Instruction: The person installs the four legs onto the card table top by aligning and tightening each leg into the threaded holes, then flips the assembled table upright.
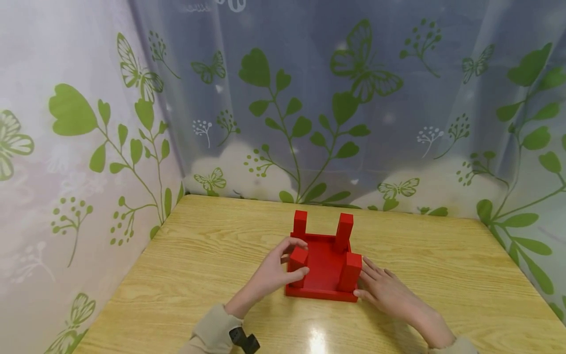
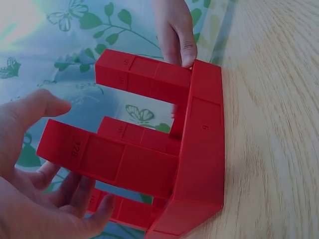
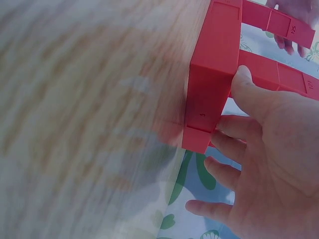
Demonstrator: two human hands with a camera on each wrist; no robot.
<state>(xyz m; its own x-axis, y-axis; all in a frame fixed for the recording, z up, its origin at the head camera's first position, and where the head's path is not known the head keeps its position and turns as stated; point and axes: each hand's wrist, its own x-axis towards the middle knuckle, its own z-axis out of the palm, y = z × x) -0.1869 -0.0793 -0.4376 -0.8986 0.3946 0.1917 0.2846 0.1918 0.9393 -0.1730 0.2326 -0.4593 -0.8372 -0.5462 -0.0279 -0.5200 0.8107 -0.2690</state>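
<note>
A red square tray-like base [image 1: 322, 294] with a low rim lies on the wooden table, and several red rectangular posts stand up at its corners. My left hand [image 1: 276, 270] is around the near-left post [image 2: 107, 158], which bears the number 128. In the left wrist view its thumb is apart from that post and the fingers lie behind it; whether they touch cannot be told. At the near-right post [image 1: 351, 272], my right hand [image 1: 391, 295] rests against the base's right side. Its thumb touches the corner and its fingers are extended in the right wrist view.
The light wooden table [image 1: 212, 231] extends around the red piece. A curtain [image 1: 300, 98] with green leaves and butterflies hangs behind the table and along both sides. A dark strap piece [image 1: 244, 340] sits on the left wrist.
</note>
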